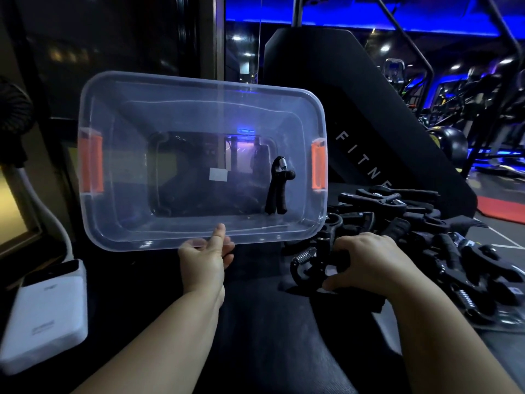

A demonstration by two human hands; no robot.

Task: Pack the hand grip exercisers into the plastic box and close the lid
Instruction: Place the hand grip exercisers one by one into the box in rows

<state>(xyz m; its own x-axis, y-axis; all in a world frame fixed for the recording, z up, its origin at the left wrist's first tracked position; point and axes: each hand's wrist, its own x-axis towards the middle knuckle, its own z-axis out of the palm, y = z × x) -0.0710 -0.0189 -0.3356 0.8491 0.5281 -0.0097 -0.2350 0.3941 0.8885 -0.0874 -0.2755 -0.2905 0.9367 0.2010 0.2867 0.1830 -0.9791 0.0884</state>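
Observation:
A clear plastic box (119, 223) with orange side latches (92, 163) stands open in front of me. One black hand grip exerciser (278, 189) lies inside it near the right wall. My left hand (206, 255) holds the box's near rim, thumb up against the edge. My right hand (366, 264) grips another black exerciser (308, 265) with a steel spring, at the near edge of a pile of several exercisers (443, 237) to the right of the box. No lid is in view.
A white power bank (47, 314) with a white cable lies at the lower left. A black padded gym machine (369, 123) rises behind the pile. Gym equipment under blue light fills the far right. The surface under my arms is dark.

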